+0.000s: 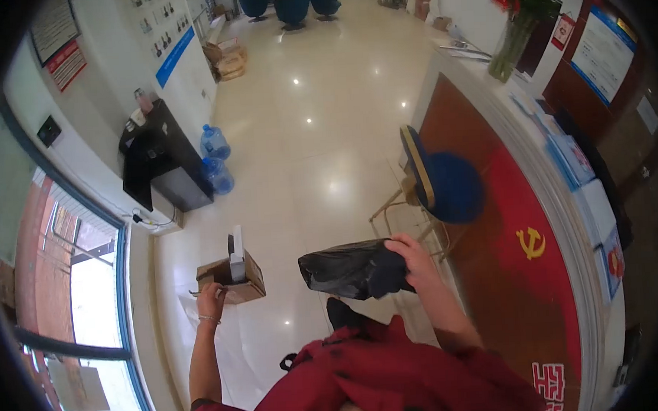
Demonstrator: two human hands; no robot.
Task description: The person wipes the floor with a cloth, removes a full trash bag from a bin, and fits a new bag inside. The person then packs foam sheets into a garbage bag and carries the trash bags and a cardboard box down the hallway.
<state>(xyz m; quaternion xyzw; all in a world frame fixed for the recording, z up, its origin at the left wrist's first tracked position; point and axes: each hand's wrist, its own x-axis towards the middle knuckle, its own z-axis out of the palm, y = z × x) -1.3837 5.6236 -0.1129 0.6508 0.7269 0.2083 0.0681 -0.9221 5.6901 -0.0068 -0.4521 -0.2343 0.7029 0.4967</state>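
Observation:
My left hand (212, 302) is closed at the near left edge of an open brown cardboard box (246, 290), its fingers pinched on the rim or flap. A small thin piece sticks out beside those fingers, too small to name. A flat white-and-grey carton (236, 256) stands upright out of the box. On the other side, my right hand (415, 259) grips the right end of a black plastic bag (336, 270), which stretches out to the left over the floor. What the bag holds, if anything, is hidden.
A blue-seated chair (451, 188) stands against the reception counter (431, 88) on the right. A black water dispenser (166, 151) and blue water bottles (218, 175) line the left wall, near the glass door (88, 285). Blue armchairs (293, 10) are far ahead.

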